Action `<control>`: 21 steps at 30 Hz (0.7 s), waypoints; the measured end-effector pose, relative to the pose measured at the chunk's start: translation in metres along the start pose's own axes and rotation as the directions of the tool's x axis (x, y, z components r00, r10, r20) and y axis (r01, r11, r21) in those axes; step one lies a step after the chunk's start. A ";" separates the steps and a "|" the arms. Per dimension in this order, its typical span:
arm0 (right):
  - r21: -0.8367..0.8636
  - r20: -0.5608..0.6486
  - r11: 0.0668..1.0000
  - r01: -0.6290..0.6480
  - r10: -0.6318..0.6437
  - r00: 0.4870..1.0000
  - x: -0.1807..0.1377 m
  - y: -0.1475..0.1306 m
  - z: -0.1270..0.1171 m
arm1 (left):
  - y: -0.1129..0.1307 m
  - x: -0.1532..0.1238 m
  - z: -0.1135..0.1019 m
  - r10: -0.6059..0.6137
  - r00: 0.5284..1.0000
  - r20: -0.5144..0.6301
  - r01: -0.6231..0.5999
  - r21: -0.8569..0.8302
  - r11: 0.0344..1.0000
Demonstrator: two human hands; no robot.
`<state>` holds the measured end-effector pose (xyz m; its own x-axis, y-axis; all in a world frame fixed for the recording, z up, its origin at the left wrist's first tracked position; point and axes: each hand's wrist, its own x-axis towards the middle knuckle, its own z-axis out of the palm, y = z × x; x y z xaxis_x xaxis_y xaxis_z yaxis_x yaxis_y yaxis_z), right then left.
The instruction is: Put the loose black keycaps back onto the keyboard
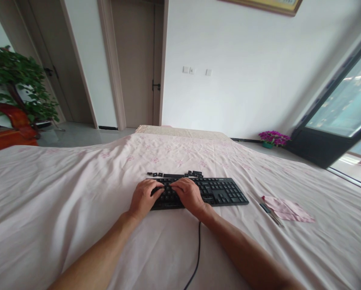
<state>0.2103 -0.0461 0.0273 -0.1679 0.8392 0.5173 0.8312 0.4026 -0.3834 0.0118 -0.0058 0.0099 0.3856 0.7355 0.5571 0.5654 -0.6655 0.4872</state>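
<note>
On my head feed I have the left hand (143,196) and right hand (189,194) nearly meeting over a black computer keyboard (219,192); loose keycaps (195,173) lie just beyond them, a pink cloth (291,210) well right, a black cable (199,241) nearer.

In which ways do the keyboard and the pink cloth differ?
The keyboard is black, the pink cloth pale. The keyboard is longer than the pink cloth. The left hand and right hand are at the keyboard, not at the pink cloth. Both lie on the sheet.

Two hands (142,196) (189,194), one keyboard (212,191)
</note>
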 end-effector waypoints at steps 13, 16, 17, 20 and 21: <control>0.129 -0.018 0.991 -0.030 0.032 0.999 -0.003 -0.014 0.007 | -0.001 0.000 0.000 0.069 0.993 0.094 -0.063 -0.067 0.996; 0.136 -0.013 0.990 -0.043 0.045 0.999 -0.004 -0.014 0.008 | -0.001 0.000 0.001 0.072 0.992 0.103 -0.066 -0.063 0.996; 0.143 -0.014 0.989 -0.047 0.049 0.999 -0.004 -0.014 0.009 | -0.001 0.000 0.000 0.072 0.992 0.102 -0.065 -0.065 0.996; 0.159 -0.024 0.986 -0.044 0.049 0.999 -0.005 -0.014 0.009 | 0.000 0.000 0.000 0.069 0.992 0.104 -0.061 -0.076 0.995; 0.158 -0.027 0.987 -0.038 0.043 0.999 -0.005 -0.014 0.009 | 0.000 0.000 -0.001 0.068 0.992 0.109 -0.060 -0.079 0.995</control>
<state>0.1947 -0.0526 0.0230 -0.1176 0.8454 0.5210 0.7427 0.4232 -0.5189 0.0112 -0.0059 0.0103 0.5007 0.6978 0.5122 0.4821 -0.7162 0.5046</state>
